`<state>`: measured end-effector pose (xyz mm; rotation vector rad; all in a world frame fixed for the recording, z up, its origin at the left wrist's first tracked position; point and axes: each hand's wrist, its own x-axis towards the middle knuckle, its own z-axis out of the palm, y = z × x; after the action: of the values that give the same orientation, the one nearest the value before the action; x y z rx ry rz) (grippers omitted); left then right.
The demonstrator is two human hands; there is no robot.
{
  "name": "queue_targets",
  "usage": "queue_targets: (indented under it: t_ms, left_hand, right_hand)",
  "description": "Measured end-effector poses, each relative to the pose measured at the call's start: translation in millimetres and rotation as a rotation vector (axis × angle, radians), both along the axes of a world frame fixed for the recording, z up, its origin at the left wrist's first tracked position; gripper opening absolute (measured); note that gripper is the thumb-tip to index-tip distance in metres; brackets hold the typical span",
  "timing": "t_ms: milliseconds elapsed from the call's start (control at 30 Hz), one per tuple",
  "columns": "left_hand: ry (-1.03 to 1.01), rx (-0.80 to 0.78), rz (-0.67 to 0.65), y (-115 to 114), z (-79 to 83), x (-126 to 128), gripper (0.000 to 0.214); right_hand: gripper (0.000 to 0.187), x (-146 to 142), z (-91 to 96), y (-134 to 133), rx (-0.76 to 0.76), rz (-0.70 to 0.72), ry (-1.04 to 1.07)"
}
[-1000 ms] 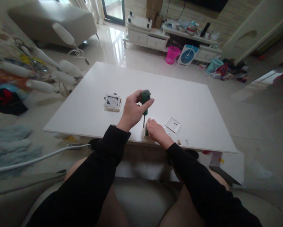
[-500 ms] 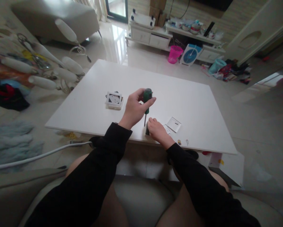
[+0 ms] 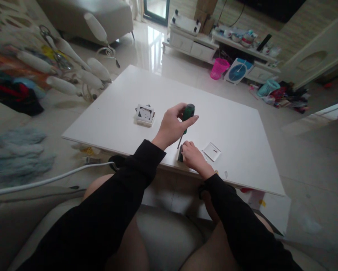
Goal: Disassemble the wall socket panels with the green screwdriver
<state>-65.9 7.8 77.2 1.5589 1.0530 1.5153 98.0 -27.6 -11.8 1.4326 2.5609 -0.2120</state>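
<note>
My left hand [image 3: 173, 122] is wrapped round the green handle of a screwdriver [image 3: 189, 112]. The screwdriver leans, its thin metal shaft pointing down and its tip close to the near side of the table. Beside that tip, my right hand [image 3: 193, 153] grips a small wall socket [image 3: 180, 154] with a dark body and a pale edge, standing at the table's front edge. My fingers cover most of it. To the right of this hand lies a square white cover plate [image 3: 212, 151]. Another wall socket [image 3: 145, 113] with a white frame rests stacked further left.
The white table [image 3: 214, 109] spans the middle. A small key-like piece [image 3: 226, 174] lies near its front edge. A white lamp with several shades [image 3: 63, 86] stands at the left. Beyond the table are a pink basket [image 3: 220, 68] and a blue fan [image 3: 238, 71].
The view has shifted, so the table sits further right in the picture. The screwdriver tilts more, its handle leaning right. Both hands keep their grips.
</note>
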Motion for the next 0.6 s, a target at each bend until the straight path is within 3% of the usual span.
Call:
queue_targets:
  t_ms: [600]
  left_hand:
    - [0.017, -0.008, -0.003, 1.7, -1.6, 0.3, 0.018]
  right_hand:
    - [0.018, 1.0, -0.6, -0.5, 0.047, 0.013, -0.037]
